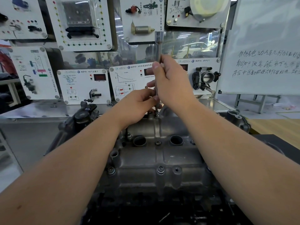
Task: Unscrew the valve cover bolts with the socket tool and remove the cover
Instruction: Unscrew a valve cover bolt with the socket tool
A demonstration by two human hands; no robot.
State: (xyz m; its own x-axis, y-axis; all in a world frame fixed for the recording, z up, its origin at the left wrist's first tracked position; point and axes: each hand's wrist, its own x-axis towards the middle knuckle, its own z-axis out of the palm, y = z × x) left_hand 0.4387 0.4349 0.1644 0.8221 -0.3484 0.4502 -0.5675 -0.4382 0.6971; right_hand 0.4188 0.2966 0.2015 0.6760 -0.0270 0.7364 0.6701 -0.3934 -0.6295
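Valve cover (pixel 162 158) seated on the engine, below both hands. Socket tool (pixel 158 51) upright over a bolt (pixel 156 113) at the cover's far edge. Right hand (pixel 173 82) wrapped round the tool's shaft, fingers clamped on it. Left hand (pixel 138 106) lower, fingertips pinching the shaft just above the cover. Another bolt (pixel 160 168) near the cover's front edge.

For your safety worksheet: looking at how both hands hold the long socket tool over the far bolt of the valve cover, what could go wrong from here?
1. The socket tool stands tall and thin; gripped mid-shaft by the right hand, it may tilt off the bolt.
2. The left hand pinches near its lower end, so a slip could nip fingers against the valve cover.
3. A freed bolt might drop into an open well.
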